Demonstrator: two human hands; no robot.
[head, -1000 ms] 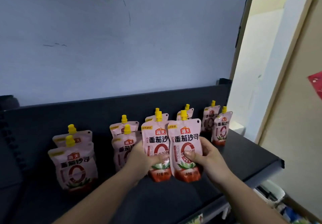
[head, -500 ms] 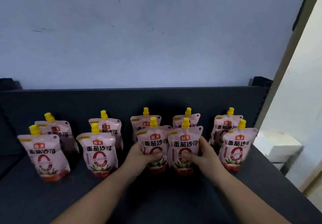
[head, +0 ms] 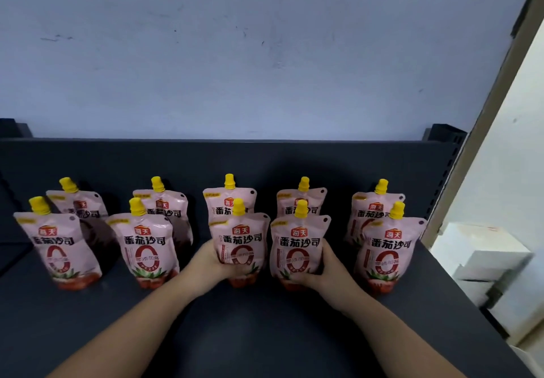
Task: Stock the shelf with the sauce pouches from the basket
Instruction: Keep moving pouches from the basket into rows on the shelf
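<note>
The third front pouch (head: 240,242) and fourth front pouch (head: 298,245) have come down from mid-air onto the shelf (head: 265,333).

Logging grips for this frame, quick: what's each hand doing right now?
Left hand: closed, holding the third front-row pouch counted from the left.
Right hand: closed, holding the fourth front-row pouch, right beside it.

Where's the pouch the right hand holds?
In the head view, that sauce pouch stands front row, between the left hand's pouch and the rightmost front pouch.
</note>
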